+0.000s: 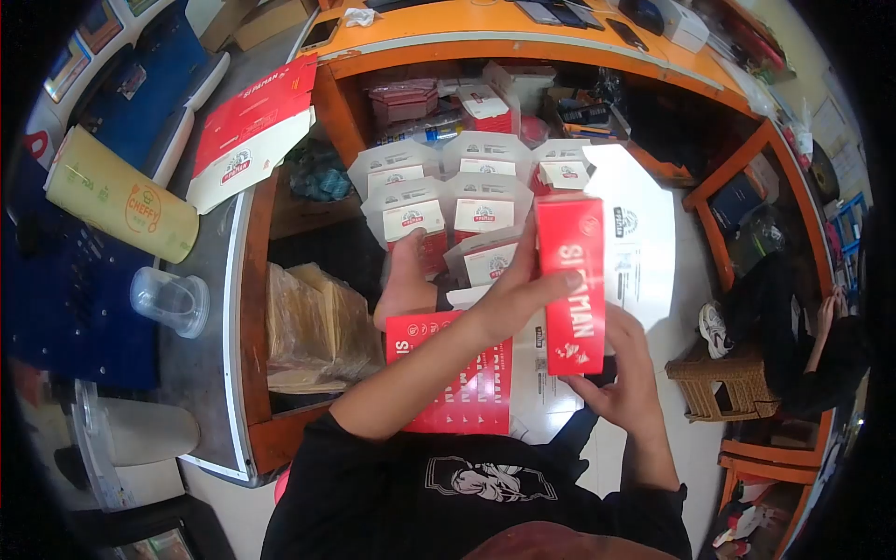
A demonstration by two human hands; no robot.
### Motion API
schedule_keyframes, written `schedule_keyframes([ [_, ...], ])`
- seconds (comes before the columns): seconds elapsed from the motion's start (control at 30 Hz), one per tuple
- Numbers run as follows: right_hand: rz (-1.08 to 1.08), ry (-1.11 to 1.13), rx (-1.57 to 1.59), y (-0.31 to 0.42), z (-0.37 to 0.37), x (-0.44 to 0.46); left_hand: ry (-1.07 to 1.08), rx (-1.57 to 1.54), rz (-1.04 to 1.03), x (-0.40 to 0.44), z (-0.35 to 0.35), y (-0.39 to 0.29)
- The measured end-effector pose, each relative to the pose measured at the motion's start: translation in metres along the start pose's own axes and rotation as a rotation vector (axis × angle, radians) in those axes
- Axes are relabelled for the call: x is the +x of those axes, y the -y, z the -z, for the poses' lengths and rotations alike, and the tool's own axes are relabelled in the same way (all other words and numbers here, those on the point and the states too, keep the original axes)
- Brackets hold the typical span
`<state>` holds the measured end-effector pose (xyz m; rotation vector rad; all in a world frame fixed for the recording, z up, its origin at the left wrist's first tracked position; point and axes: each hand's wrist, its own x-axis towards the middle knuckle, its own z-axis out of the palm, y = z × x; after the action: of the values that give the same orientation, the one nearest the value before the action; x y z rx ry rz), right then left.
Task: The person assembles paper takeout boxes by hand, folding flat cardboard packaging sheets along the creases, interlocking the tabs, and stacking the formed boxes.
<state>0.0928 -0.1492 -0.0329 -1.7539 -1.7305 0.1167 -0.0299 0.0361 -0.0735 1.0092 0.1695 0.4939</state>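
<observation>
A person's left hand (513,297) is gripping an oblong red cardboard box with white lettering (571,331), thumb pressing its face, while the fingers of the right hand (630,387) are clasping its lower end; held aloft, it is nearing no surface, as red boxes with raised white flaps (484,215) are standing by an orange wooden counter (523,47)

One head-worn view looks forward and down, close above the black shirt (373,499), its curved edges probably distorted.
</observation>
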Motion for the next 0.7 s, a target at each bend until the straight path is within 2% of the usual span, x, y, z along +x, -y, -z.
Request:
schedule_keyframes([
  [0.13, 0.182, 0.176, 0.171, -0.02, -0.01, -0.001, 0.045, 0.144, 0.073, -0.003, -0.001, -0.009],
  [0.23, 0.073, 0.17, 0.279, -0.022, -0.014, -0.017, -0.002, 0.594, 0.113, -0.012, 0.046, 0.014],
  [0.33, -0.03, 0.185, 0.388, -0.029, -0.017, -0.037, 0.03, 1.237, -0.023, -0.012, 0.08, 0.002],
  [0.4, -0.094, 0.193, 0.491, -0.035, -0.025, -0.055, 0.163, 1.311, 0.192, -0.017, 0.091, -0.008],
  [0.47, -0.162, 0.216, 0.611, -0.041, -0.047, -0.079, 0.288, 1.257, 0.454, -0.012, 0.095, -0.009],
  [0.53, -0.198, 0.217, 0.675, -0.034, -0.071, -0.091, 0.397, 1.071, 0.746, -0.002, 0.098, -0.003],
  [0.63, -0.257, 0.332, 0.676, -0.023, -0.093, -0.11, 0.374, 0.919, 0.624, -0.001, 0.111, 0.01],
  [0.7, -0.33, 0.33, 0.731, -0.019, -0.104, -0.12, 0.405, 1.076, 0.475, -0.006, 0.111, 0.014],
])
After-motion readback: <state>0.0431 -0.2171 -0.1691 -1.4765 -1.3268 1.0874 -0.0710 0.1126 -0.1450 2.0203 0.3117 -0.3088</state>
